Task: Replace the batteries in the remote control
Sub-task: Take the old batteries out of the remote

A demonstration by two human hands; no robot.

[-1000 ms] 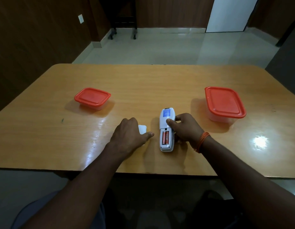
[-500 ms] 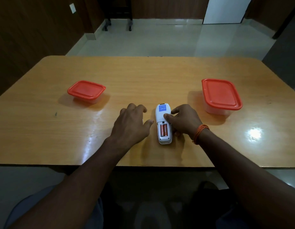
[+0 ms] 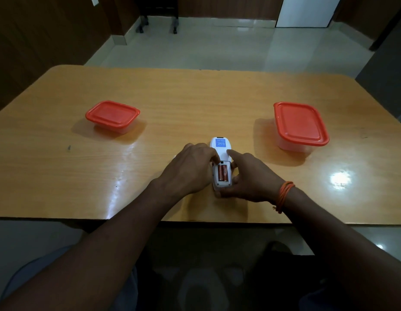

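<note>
Compartment open: my right hand (image 3: 246, 178) clamps the remote control (image 3: 221, 163), left hand (image 3: 190, 169) fingers pinching at the batteries (image 3: 223, 173); next, pry them out.

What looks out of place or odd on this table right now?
Only the remote: it lies face down with its battery bay uncovered, two batteries showing, both hands on it. The two red-lidded tubs sit closed; nothing is spilled.

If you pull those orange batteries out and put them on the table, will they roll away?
Probably, yes. The batteries look round like little tubes, and the table is smooth and shiny, so they could roll easily. They also look hard and stiff, so they likely won't bend or squash.
</note>
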